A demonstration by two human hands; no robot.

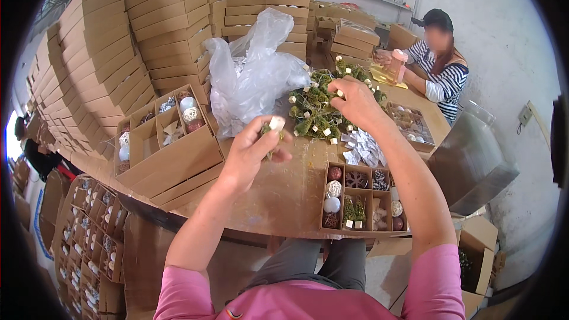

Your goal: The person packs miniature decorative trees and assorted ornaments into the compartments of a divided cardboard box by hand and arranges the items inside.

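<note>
My left hand (252, 149) is raised over the table, its fingers closed round a small green moss ornament with a pale cube (277, 123) at its top. My right hand (360, 105) reaches into the pile of green moss ornaments (314, 109), fingers pinched at one beside a pale cube; the fingertips are partly hidden. Below the right forearm sits a divided cardboard box (368, 233). Its compartments hold balls, a brown snowflake, a pinecone, a pale star and moss ornaments with cubes (355, 210). A heap of silvery-white tags (364, 148) lies between box and pile.
Another divided box (181, 163) with partly filled compartments stands on stacked boxes at left. Crumpled clear plastic (249, 77) lies behind. Tall carton stacks (98, 53) rise at the far left. Across the table sits a co-worker (441, 71) near a pink cup (398, 62) and a filled box (410, 127).
</note>
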